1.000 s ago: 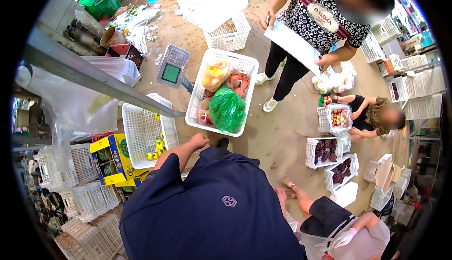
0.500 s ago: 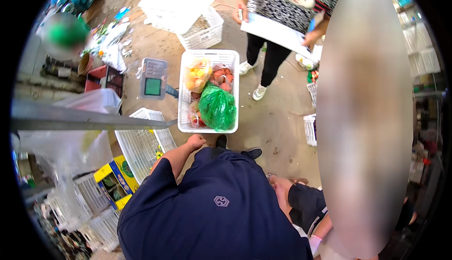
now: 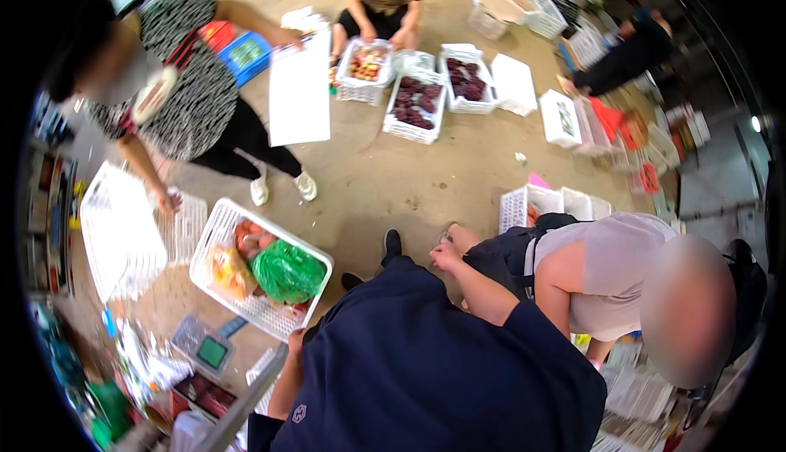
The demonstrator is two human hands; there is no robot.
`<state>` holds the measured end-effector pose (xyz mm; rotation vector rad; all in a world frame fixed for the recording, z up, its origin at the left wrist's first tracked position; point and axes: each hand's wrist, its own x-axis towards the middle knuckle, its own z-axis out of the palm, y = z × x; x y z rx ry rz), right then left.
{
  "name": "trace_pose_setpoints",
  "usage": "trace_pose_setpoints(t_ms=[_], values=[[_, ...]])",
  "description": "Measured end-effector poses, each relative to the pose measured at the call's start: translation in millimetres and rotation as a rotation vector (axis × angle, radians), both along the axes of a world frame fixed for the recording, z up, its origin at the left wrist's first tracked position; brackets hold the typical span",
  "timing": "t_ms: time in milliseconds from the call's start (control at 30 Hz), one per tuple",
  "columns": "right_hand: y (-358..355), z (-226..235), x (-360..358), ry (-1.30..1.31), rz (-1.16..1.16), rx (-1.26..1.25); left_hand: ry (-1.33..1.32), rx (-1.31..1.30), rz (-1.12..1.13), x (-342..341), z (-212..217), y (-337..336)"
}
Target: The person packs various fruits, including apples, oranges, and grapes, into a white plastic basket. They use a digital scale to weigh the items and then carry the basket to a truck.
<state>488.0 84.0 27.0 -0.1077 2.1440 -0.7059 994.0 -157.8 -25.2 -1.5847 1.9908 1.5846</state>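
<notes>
A white plastic crate (image 3: 315,253) sits at my left, on or beside a scale with a grey display box (image 3: 214,352). Inside it lie a green plastic bag (image 3: 288,272), a clear bag of yellow-orange produce (image 3: 232,270) and a bag of reddish produce (image 3: 254,239). Close to the crate's near corner is my left hand (image 3: 296,342), beside a grey metal pole (image 3: 260,382); its fingers are mostly hidden. My right hand (image 3: 446,256) is raised in front of my body, fingers curled in, and nothing shows in it.
A person in a patterned top holds a white board (image 3: 300,96) at the far left. Another crouches behind crates of dark red produce (image 3: 416,108). At my right, a person in a pale top (image 3: 610,259) bends close by. White stacked crates (image 3: 123,231) stand left.
My view has swung right, so the crate now appears farther left and tilted. My right hand has come clearly into view. The person with the board now reaches down toward the stacked crates.
</notes>
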Motion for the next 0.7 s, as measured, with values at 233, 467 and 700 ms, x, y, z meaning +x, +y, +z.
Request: trace_pose_setpoints(t_ms=[233,467,700], values=[[12.9,-19.3,-1.1,0.034,0.076,-0.005,-0.084,0.123,0.099,-45.9,56.2,-37.8],[58.7,-70.3,-30.5,0.052,0.023,0.068,0.018,0.322,0.38,-91.8,53.7,-40.7],[44.7,-43.7,-42.6,0.111,-0.03,0.089,-0.101,0.124,0.025,-109.9,63.5,-32.5]])
